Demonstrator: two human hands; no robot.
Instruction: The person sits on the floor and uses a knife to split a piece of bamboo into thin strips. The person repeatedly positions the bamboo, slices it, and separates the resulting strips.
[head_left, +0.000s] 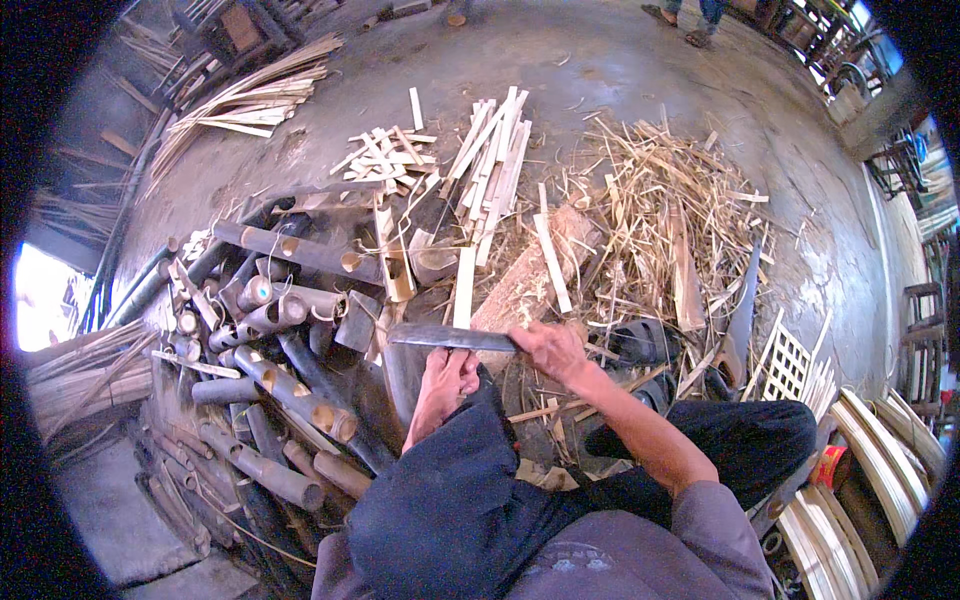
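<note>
A large knife [450, 337] lies crosswise in front of me, its broad dark blade pointing left. Its handle is gripped by my right hand [552, 352]. Just below the blade, my left hand [440, 388] is closed on a pale bamboo strip [465, 285], which stretches away from me beyond the blade. The blade hides where the strip meets my fingers. Ahead and to the right lies a wooden block [515, 285] strewn with shavings, with another pale strip [553, 262] across it.
Cut bamboo tubes [270, 380] crowd the left side. Split strips lie in a bundle [495, 160] and a small heap [390, 155] farther off. A shavings pile [670, 200] and a saw [745, 310] are on the right, near a woven lattice [783, 365]. Someone's feet [698, 38] show far off.
</note>
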